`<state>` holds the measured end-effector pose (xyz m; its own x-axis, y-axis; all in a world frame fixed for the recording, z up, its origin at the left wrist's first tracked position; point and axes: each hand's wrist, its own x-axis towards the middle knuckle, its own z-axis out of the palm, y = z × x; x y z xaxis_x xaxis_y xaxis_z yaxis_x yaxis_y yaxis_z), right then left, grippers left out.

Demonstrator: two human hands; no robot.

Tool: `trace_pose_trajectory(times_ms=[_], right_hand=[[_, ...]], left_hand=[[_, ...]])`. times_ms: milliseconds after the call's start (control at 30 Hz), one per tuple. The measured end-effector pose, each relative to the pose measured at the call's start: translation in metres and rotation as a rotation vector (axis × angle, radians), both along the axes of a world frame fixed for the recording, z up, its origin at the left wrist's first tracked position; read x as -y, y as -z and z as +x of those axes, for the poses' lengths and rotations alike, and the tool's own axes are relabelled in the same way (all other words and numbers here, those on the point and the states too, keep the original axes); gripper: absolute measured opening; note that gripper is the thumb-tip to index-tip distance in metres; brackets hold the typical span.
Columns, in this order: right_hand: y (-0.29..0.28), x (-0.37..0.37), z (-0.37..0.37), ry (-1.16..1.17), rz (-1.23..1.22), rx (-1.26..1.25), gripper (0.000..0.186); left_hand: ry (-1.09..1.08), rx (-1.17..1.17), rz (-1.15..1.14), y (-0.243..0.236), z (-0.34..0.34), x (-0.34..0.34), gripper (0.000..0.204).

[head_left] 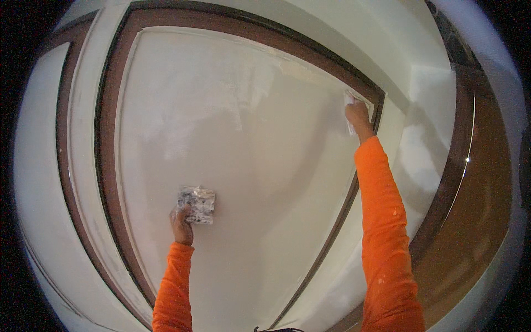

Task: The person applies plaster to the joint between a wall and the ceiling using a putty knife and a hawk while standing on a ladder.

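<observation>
My left hand (181, 226) grips a square flat plate (200, 206) smeared with white and dark putty, in front of the lower left of a pale wall panel (232, 149). Far up at the panel's right corner, my right hand (358, 113) is closed around a putty knife (349, 115) whose long pale blade meets the panel surface beside the frame. Its handle is mostly hidden by my fingers. Patches of differing white tones cover the panel, with rougher marks along its top edge. Both my arms wear orange sleeves.
A brown frame with a dark outer edge (243, 16) surrounds the panel. Another framed panel (41, 138) stands at the left. To the right are a pale wall strip (426, 122) and a brown glossy door-like surface (481, 182). My right arm casts a shadow across the panel.
</observation>
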<state>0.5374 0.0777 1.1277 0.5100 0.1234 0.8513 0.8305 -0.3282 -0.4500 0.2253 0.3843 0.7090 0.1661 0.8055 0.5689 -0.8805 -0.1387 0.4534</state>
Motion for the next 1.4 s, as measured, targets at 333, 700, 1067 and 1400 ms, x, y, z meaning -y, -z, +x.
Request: trace_pose_trajectory(times_ms=[333,700,1067,1400], right_hand=[[-0.034,-0.1,-0.182,-0.04,-0.292,0.306,0.035],[0.024,-0.093,-0.236,-0.44,-0.013,0.66,0.048],[0.044,-0.09,-0.107,0.111,-0.104,1.072,0.059],[0.032,-0.083,-0.077,0.105,-0.131,0.977,0.057]], left_hand=[[-0.057,-0.03,0.005,-0.001,0.014,0.005,0.029],[-0.012,0.048,-0.039,0.004,0.008,0.0,0.021],[-0.052,0.008,-0.074,-0.014,0.004,0.021,0.022],[-0.263,-0.227,0.087,0.017,0.01,-0.01,0.017]])
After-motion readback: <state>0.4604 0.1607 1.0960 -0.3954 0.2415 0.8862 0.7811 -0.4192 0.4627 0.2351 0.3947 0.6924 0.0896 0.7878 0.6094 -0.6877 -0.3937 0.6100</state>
